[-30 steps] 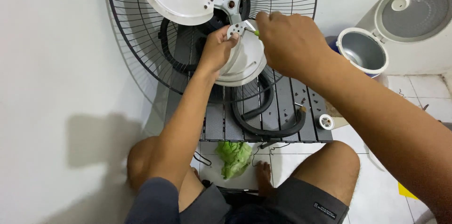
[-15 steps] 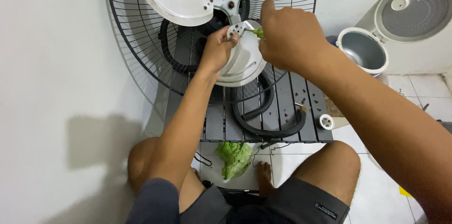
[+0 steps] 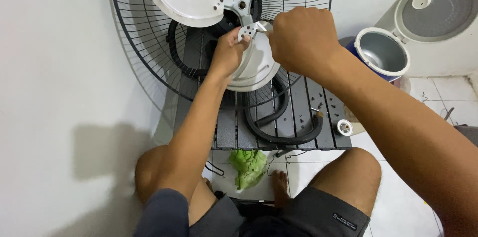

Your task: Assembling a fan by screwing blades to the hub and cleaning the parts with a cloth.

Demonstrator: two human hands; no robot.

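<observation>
Pinching the fan blade (image 3: 254, 60) at its holed end, the left hand (image 3: 226, 53) steadies it; the right hand (image 3: 301, 38) is fisted just beside, its grip hidden.

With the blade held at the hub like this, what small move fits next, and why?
Probably the right hand seats a fastener at the blade's bracket: the left hand pins the loose white fan blade at the metal hub, and the right fist is closed at that joint. What it grips is hidden.
</observation>
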